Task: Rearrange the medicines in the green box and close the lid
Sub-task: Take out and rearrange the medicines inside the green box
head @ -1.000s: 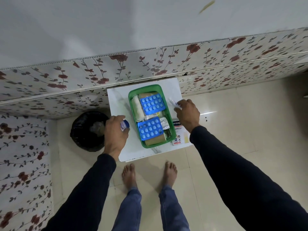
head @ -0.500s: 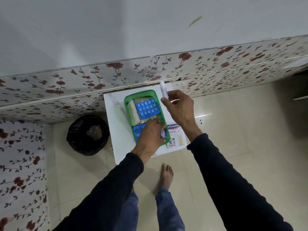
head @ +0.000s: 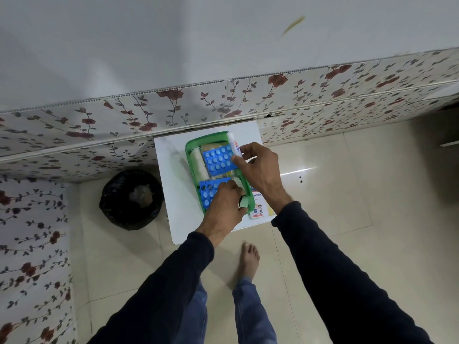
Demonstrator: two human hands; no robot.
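The right hand (head: 258, 172) pinches a light, stiff white ointment tube (head: 233, 146) at its lower end; beyond the grip it lies along the green plastic box (head: 191, 147).

Both arms extend forward from the lower frame, each in a dark long sleeve ending at the wrist. The left hand (head: 224, 204) is palm down, fingers curled and bunched at the tips; what they grip cannot be told. The right hand (head: 258, 170) reaches further forward, back of the hand up, thumb and fingers pinched closed on a slim white tube (head: 234, 146). The two hands sit close together, the right wrist crossing just beside the left knuckles. One bare foot (head: 249, 259) shows on the floor below, with blue trouser legs.
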